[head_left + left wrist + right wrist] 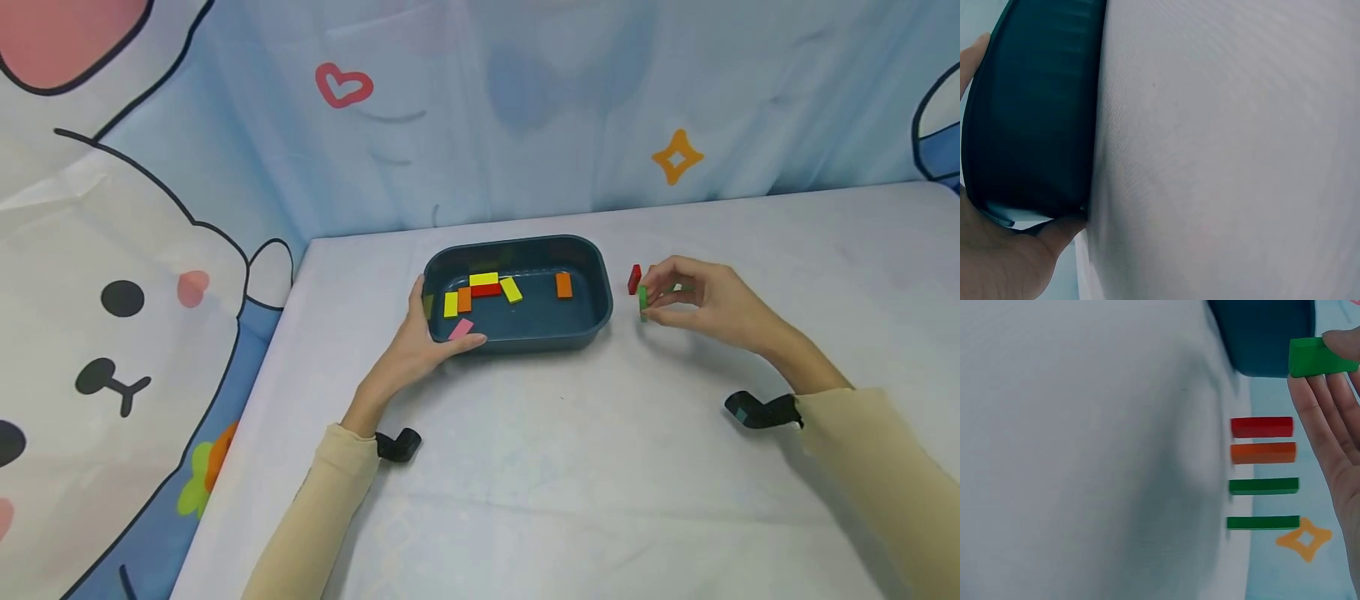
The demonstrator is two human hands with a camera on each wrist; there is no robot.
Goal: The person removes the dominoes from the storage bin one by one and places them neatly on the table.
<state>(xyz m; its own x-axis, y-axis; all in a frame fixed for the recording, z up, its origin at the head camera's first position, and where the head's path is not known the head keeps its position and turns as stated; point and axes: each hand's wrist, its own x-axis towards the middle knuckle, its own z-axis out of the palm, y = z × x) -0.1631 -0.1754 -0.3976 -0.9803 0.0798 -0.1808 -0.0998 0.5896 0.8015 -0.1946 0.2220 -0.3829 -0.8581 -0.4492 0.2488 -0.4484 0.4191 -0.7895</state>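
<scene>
A dark blue-green plastic basin (540,321) stands on the table, holding several small yellow, orange, red and pink blocks. My left hand (420,342) grips its left end, the thumb along the front side and the fingers around the far side. To the right of the basin, my right hand (708,304) pinches a green block (1307,359) between thumb and fingers, off the table. Behind that hand, a red block (1262,427), an orange block (1263,453) and two green blocks (1264,486) stand upright in a row; in the head view the hand covers most of them.
A white cloth covers the table (562,475). Behind it hangs a light blue curtain (480,125) with printed shapes, and a printed white cartoon animal (150,350) fills the left side. Both wrists carry a small black camera (401,446).
</scene>
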